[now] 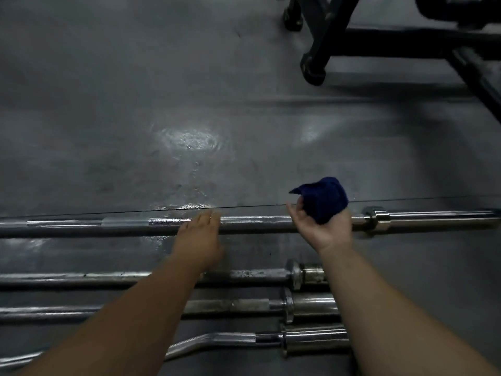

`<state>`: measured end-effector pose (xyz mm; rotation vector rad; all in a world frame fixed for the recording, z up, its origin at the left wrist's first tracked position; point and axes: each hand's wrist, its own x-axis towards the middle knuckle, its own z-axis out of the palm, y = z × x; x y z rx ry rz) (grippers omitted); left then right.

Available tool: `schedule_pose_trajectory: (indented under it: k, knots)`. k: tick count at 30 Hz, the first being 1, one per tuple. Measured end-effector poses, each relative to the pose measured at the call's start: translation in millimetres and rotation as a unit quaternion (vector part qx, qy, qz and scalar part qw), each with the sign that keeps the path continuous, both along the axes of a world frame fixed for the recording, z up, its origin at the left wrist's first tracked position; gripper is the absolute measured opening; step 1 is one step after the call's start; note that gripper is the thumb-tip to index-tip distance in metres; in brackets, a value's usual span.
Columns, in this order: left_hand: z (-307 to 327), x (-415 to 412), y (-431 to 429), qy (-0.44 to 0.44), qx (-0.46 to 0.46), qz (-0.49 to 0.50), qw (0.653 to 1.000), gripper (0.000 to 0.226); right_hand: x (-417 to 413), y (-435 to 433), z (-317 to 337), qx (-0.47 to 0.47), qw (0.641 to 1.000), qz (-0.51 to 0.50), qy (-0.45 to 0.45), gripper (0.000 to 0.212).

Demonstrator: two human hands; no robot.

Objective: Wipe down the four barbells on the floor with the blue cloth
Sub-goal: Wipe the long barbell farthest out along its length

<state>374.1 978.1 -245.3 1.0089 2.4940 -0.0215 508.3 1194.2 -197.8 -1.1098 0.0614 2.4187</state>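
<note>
Several steel barbells lie side by side on the grey floor. The farthest barbell [257,223] runs across the whole view. Nearer lie a second barbell [108,278], a third barbell [230,306] and a curl bar [225,339] with a bent shaft. My left hand [199,237] reaches palm down over the farthest bar's shaft, fingers straight; contact is unclear through blur. My right hand [322,226] is turned palm up above the same bar, and its fingers grip a bunched dark blue cloth [324,199].
A black bench frame [406,44] with wheeled feet [313,70] stands on the floor at the far right. A floor seam [135,212] runs just beyond the farthest bar. Bright light patches glare on the floor [108,104].
</note>
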Motion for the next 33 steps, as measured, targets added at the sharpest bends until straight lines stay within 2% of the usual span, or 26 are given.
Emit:
schedule_pose_trajectory:
  k: [5, 8, 10, 12, 14, 16, 18, 20, 22, 25, 27, 29, 30, 33]
  knots:
    - [-28, -20, 7, 0.002, -0.009, -0.045, 0.999, 0.087, -20, 6, -27, 0.023, 0.994, -0.035, -0.103, 0.027]
    - [-38, -27, 7, 0.0, -0.01, -0.058, 0.998, 0.089, -27, 4, -39, 0.026, 0.989, -0.035, -0.14, 0.028]
    - [-42, -30, 3, -0.006, -0.015, -0.059, 0.998, 0.09, -28, 4, -45, 0.067, 0.98, -0.002, -0.185, 0.03]
    - [-47, -34, 1, -0.011, -0.014, -0.051, 0.999, 0.09, -30, 8, -51, 0.155, 0.956, 0.055, -0.241, 0.032]
    - [-52, -35, -2, -0.005, -0.011, -0.049, 0.999, 0.09, -30, 12, -55, 0.272, 0.89, 0.121, -0.345, 0.029]
    - [-56, -35, -4, 0.005, -0.002, -0.052, 0.999, 0.091, -27, 19, -61, 0.392, 0.787, 0.166, -0.446, 0.022]
    - [-58, -35, -7, -0.001, 0.005, -0.055, 0.998, 0.091, -25, 21, -72, 0.489, 0.688, 0.206, -0.496, 0.014]
    - [-63, -37, -10, 0.01, 0.013, -0.059, 0.998, 0.092, -26, 11, -94, 0.565, 0.57, 0.257, -0.538, 0.012]
    - [-67, -38, -13, 0.018, 0.009, -0.068, 0.997, 0.094, -41, -22, -120, 0.64, 0.477, 0.293, -0.526, 0.015]
    - [-78, -36, -16, 0.039, 0.027, -0.069, 0.997, 0.097, -89, -90, -128, 0.747, 0.387, 0.334, -0.425, 0.014]
    - [-85, -33, -17, 0.045, 0.047, -0.064, 0.996, 0.096, -103, -106, -122, 0.789, 0.332, 0.368, -0.363, 0.015]
    - [-85, -34, -17, 0.05, 0.054, -0.063, 0.995, 0.096, -90, -84, -122, 0.803, 0.289, 0.368, -0.368, 0.017]
    - [-85, -34, -17, 0.054, 0.052, -0.066, 0.995, 0.097, -75, -68, -123, 0.794, 0.292, 0.357, -0.397, 0.019]
    - [-86, -34, -17, 0.066, 0.045, -0.075, 0.994, 0.099, -26, -25, -116, 0.715, 0.346, 0.328, -0.511, 0.021]
